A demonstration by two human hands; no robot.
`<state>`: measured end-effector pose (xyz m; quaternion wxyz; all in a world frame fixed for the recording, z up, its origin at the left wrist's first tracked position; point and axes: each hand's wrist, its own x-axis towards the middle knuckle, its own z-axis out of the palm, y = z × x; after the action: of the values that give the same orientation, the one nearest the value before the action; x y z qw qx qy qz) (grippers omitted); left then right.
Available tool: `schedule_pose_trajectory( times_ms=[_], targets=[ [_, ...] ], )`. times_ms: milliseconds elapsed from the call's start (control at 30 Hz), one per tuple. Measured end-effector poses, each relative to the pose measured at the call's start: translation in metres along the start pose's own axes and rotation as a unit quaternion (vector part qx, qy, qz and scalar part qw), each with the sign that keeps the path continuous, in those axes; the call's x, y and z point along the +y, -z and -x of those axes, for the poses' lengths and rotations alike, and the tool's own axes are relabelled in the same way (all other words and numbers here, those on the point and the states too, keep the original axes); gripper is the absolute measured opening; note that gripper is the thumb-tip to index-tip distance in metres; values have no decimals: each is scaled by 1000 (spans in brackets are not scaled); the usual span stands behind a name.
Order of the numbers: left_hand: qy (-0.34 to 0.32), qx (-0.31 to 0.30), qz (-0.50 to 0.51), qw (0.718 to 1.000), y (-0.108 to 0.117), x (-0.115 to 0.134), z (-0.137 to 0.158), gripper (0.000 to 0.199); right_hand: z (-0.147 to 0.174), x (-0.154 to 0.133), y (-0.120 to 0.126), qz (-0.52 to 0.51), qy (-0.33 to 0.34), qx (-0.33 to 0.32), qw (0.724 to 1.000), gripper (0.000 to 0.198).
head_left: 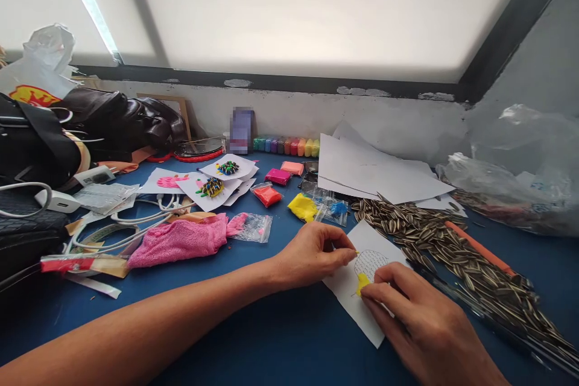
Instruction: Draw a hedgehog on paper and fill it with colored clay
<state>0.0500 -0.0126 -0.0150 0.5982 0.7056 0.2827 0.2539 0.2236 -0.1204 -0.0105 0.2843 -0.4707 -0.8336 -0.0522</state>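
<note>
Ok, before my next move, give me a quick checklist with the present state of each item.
1. Sheet lying on the table: ok.
2. Yellow clay on the drawing: ok, at its lower left, with the right hand touching it.
3. Drawing fully covered: not ok, most of its marked surface is bare.
4. Left hand gripping clay: cannot tell; its fingertips are by the drawing's upper left.
5. Yellow packet open: cannot tell.
6. Seeds beside the sheet: ok.
</note>
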Motion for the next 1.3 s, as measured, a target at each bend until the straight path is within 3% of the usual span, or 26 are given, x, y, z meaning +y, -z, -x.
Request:
schedule_pose_trajectory(
  times_ms=[433, 667, 1033, 1167, 1300],
  targets=[
    [0, -1, -5, 1000, 1, -1, -2, 14, 5, -6, -9, 90, 67, 0, 994, 25],
    [7, -2, 0, 1000, 1, -2, 0, 16, 18, -15, -10, 150, 75, -39, 985, 29],
    [19, -4, -17, 1000, 0, 0, 0, 17, 17, -14, -15, 80, 68, -26, 994, 27],
    [9, -2, -37, 999, 0, 0, 0, 16, 21, -14, -14, 106, 89, -17, 990, 32],
    [6, -4, -34, 999, 2, 1, 0, 16, 16, -7, -5, 136, 67, -12, 988, 29]
  ],
)
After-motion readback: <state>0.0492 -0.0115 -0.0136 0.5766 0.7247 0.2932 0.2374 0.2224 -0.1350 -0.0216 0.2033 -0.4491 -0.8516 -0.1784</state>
